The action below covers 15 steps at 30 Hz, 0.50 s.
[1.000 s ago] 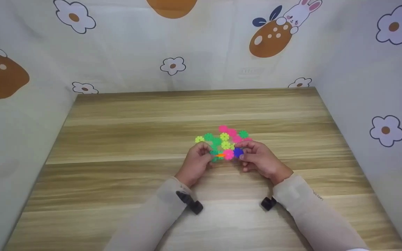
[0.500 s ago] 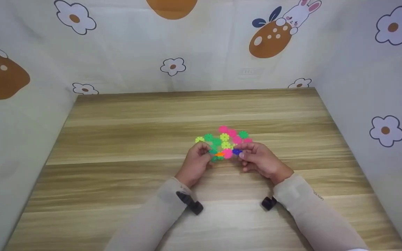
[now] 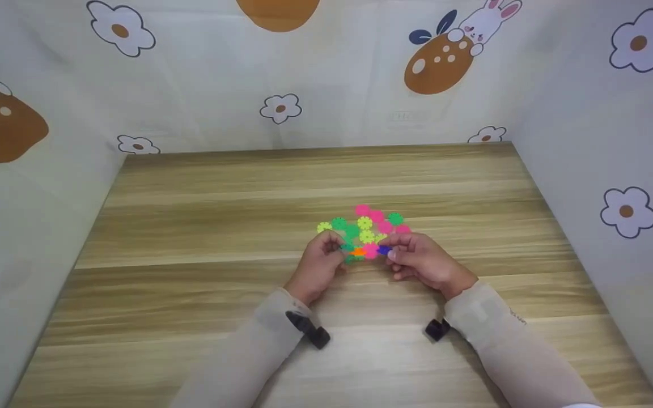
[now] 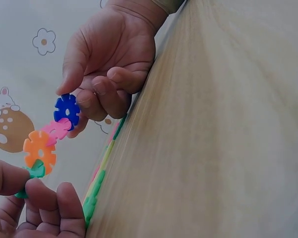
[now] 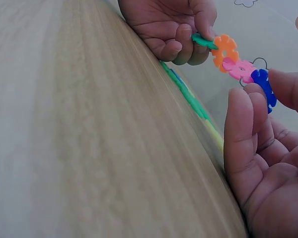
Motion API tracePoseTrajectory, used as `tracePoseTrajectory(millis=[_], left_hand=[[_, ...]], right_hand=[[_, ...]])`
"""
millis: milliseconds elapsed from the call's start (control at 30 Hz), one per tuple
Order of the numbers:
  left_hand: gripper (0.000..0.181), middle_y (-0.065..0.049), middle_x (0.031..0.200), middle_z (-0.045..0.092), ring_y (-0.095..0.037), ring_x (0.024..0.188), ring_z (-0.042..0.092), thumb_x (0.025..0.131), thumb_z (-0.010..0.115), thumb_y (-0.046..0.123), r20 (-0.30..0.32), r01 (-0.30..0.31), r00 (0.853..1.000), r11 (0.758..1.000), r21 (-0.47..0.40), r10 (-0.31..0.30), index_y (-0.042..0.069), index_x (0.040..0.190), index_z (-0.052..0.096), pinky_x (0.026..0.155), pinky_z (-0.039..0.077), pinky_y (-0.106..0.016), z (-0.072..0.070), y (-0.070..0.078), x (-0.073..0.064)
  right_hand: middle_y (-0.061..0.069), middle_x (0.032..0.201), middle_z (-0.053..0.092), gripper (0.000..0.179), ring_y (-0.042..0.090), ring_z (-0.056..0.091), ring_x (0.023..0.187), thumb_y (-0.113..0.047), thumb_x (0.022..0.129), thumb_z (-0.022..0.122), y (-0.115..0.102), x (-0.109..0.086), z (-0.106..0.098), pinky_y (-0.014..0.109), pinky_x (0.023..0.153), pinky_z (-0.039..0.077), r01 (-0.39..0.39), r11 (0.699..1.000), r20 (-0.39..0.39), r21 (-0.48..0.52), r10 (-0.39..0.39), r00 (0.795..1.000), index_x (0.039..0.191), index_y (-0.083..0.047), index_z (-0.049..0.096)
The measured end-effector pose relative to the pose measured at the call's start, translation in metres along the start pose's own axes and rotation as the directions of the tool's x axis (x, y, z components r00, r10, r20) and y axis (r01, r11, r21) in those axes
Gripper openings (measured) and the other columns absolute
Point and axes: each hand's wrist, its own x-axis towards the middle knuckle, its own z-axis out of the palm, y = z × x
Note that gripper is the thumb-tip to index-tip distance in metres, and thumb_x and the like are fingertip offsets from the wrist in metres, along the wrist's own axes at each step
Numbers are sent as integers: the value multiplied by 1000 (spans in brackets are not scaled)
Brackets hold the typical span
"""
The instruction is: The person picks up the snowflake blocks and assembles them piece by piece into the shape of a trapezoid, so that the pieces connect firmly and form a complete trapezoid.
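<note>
One chain [image 3: 370,251] of four notched plastic discs, held raised above the tabletop [image 3: 190,300]; reference piece, the orange disc [image 4: 39,144], second in the row. Joined to it on one side, a green disc [image 4: 38,169]; on the other, a pink disc [image 4: 55,132], which in turn carries a blue disc [image 4: 62,105] at the end. Left hand [image 3: 319,260], to the left of the orange disc: thumb and forefinger pinching the green disc, remaining fingers curled. Right hand [image 3: 428,262], to its right: thumb and forefinger pinching the blue disc, remaining fingers bent. Lying flat below and mostly beyond the orange disc — a cluster of discs [image 3: 364,222] in pink, yellow and green (whether joined, cannot be told). Writing: small dark lettering [image 3: 518,317] on the right sleeve [image 3: 522,351], well to the right of the orange disc, illegible; a faint boxed mark [image 3: 410,117] on the backdrop [image 3: 338,62] far beyond it — perhaps letters, too pale to read. The backdrop is printed with flowers and rabbits.
</note>
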Motion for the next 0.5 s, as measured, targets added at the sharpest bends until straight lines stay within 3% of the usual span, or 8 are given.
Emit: tracePoseTrajectory(millis=[300, 500], left_hand=[[8, -4, 91, 53, -20, 84, 58, 98, 56, -8, 39, 30, 999, 999, 33, -31, -3, 104, 57, 77, 60, -33, -3, 1, 1], [9, -4, 92, 54, -20, 86, 58, 98, 57, -6, 22, 19, 1000, 999, 35, -20, -4, 106, 56, 78, 60, -34, -2, -1, 1]], right_hand=[[2, 86, 67, 35, 12, 65, 75, -5, 103, 64, -2, -1, 0, 28, 73, 64, -55, 994, -14, -91, 54, 998, 136, 7, 58], [3, 89, 67, 40, 12, 65, 75, -9, 103, 67, -1, 0, 1, 28, 72, 64, -56, 992, -41, -111, 52, 998, 138, 8, 56]])
